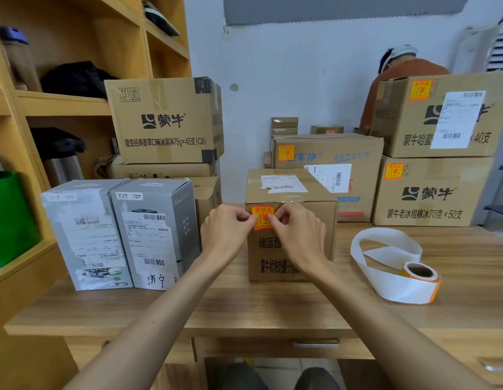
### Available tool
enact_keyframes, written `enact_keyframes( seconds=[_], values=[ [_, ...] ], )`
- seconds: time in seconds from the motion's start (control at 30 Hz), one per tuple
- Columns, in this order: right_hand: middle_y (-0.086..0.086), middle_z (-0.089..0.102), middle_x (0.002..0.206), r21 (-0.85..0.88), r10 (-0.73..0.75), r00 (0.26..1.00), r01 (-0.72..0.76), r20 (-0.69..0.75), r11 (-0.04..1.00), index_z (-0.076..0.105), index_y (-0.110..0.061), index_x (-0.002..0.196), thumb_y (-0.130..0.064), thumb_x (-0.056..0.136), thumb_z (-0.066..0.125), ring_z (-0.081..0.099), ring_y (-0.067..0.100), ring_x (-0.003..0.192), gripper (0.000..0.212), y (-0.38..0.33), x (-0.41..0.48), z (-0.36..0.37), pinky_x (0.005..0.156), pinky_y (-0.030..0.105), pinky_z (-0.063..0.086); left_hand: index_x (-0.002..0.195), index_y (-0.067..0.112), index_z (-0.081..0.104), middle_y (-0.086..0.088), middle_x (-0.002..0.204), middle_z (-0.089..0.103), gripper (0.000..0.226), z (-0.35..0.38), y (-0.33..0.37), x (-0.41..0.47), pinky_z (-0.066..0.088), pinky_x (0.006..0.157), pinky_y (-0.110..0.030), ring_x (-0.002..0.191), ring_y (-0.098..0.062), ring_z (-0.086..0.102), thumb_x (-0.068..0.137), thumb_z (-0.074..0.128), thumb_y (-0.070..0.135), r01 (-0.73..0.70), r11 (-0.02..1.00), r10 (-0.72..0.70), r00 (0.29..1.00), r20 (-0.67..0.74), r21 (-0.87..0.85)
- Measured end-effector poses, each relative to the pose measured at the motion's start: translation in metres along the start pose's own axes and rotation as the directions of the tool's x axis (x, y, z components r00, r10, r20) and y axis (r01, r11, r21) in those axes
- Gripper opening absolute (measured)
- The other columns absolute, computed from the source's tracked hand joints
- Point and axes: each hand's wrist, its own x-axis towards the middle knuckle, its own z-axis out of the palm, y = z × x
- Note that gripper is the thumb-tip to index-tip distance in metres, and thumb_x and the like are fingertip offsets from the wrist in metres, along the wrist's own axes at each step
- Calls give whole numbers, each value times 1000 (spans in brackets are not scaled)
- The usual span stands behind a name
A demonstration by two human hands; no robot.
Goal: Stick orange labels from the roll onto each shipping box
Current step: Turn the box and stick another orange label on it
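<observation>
From my head camera, I am looking down at the brown box [270,260], which is standing on the wooden surface [272,311] straight ahead of me. The orange label [262,218] is lying flat against this box's front face, in its upper left corner, just under the top edge. My left hand [226,230] is pinching the label's left edge with curled fingers. My right hand [296,235] is doing the same on the label's right edge, fingers bent and closed on it. Both hands are touching the box.

To the right of the brown box, apart from it, the label roll [420,273] is resting on the surface. Its white backing strip [385,285] is looping loosely around it.

Just left of the brown box, two grey boxes [87,235] [157,232] are standing side by side, each wearing a white shipping slip.

Behind the brown box and to its right, three cartons [329,153] [430,192] [407,122] are each showing an orange label in an upper left corner. Behind it and to the left, another carton [166,122] is sitting on top of a stack.
</observation>
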Motion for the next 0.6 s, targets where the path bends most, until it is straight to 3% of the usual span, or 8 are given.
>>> enact_keyframes(
  seconds=[0.17,0.27,0.43,0.53,0.6],
  values=[
    [-11,60,82,-37,-13,1000,12,-20,999,62,-23,80,-43,91,64,59,16,76,23,-2,0,1,62,31,32,84,26,81,9,80,74,23,-1,3,0,47,68,-27,80,-12,66,92,67,42,-15,997,15,1000,-1,70],
    [-8,61,83,-121,-57,998,52,-36,991,55,-22,77,-46,91,63,58,20,74,29,0,1,2,61,32,32,87,26,81,7,83,75,26,0,3,3,56,73,-34,84,-17,69,92,65,45,-46,988,47,999,-6,146],
    [2,51,81,-277,-330,934,282,-141,918,47,-16,78,-35,82,76,50,23,72,35,12,10,-5,55,30,32,75,24,75,3,77,71,42,-6,-2,6,49,68,-32,83,-21,68,90,64,61,-68,963,62,998,29,259],
    [7,53,92,-314,-389,907,326,-162,892,55,-12,86,-40,80,76,51,27,83,36,19,21,-10,70,39,42,84,25,68,5,86,69,37,-12,-9,9,42,64,-29,84,-17,64,86,68,63,-69,979,69,998,9,194],
    [5,57,103,-282,-393,913,351,-109,893,61,-15,97,-48,83,72,53,27,95,37,22,28,-11,82,39,40,104,28,64,8,88,66,34,-15,-14,12,40,60,-25,81,-10,61,87,70,57,-129,991,127,991,38,46]
  ],
)
